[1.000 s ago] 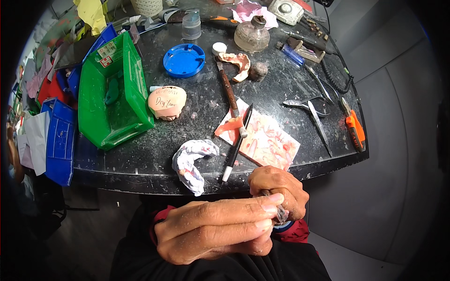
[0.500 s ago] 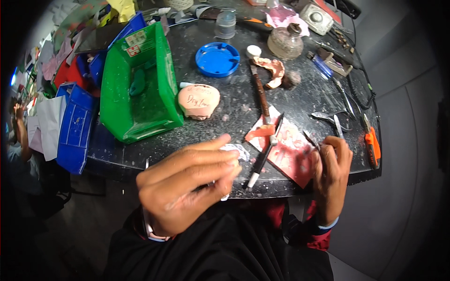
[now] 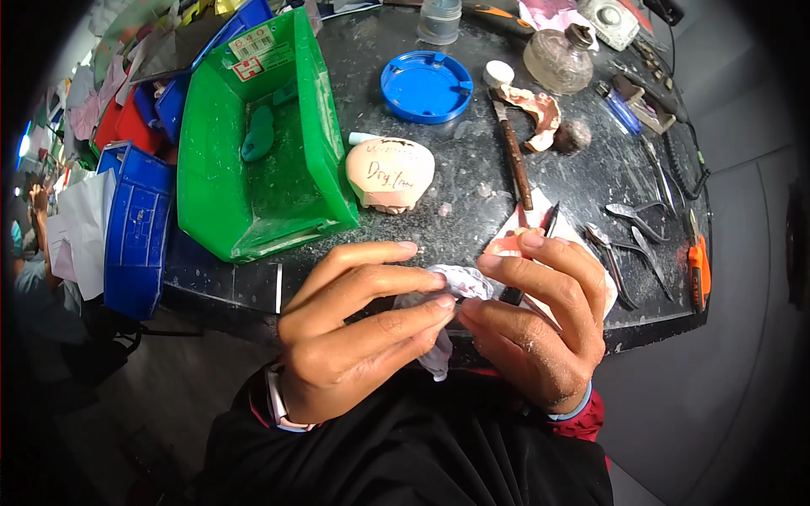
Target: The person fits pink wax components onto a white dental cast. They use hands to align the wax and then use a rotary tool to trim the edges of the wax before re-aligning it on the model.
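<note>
White piece (image 3: 467,282) shows matt, lumpy surface | green plastic bin (image 3: 314,126) gleams | pink cast (image 3: 390,174) looks chalky | glass bottle (image 3: 557,63) shines

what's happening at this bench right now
A person holds a blurred, whitish piece between the fingertips of the left hand and right hand, at the front edge of a dark bench. Further left sit a green bin and a pink cast; orange-handled pliers lie to the right.

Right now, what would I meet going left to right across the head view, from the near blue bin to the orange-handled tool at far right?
Blue bin, green bin, pale pink cast, lumpy white piece, brown-handled tool, round glass bottle, orange-handled tool.
</note>
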The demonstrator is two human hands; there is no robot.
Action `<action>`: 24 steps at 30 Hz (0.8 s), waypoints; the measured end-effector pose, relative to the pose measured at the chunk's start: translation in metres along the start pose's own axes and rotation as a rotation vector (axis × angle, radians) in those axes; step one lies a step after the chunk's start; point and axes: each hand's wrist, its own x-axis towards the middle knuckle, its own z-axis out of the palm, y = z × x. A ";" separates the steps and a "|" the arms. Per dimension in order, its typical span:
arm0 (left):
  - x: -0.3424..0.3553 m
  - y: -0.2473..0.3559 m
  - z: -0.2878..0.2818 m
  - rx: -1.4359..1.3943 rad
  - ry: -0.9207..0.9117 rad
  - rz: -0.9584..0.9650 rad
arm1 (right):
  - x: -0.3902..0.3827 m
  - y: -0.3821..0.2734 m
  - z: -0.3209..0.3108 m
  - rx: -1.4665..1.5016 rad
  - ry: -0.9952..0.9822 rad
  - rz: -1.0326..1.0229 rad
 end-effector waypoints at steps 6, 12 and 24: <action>0.000 -0.006 0.003 0.006 0.022 -0.051 | 0.007 -0.005 0.005 -0.118 -0.081 0.056; -0.004 -0.009 -0.004 -0.050 -0.016 -0.076 | 0.007 -0.007 0.010 -0.161 -0.068 0.124; -0.010 -0.006 0.000 -0.138 -0.176 -0.164 | -0.001 0.001 0.017 -0.173 -0.110 0.111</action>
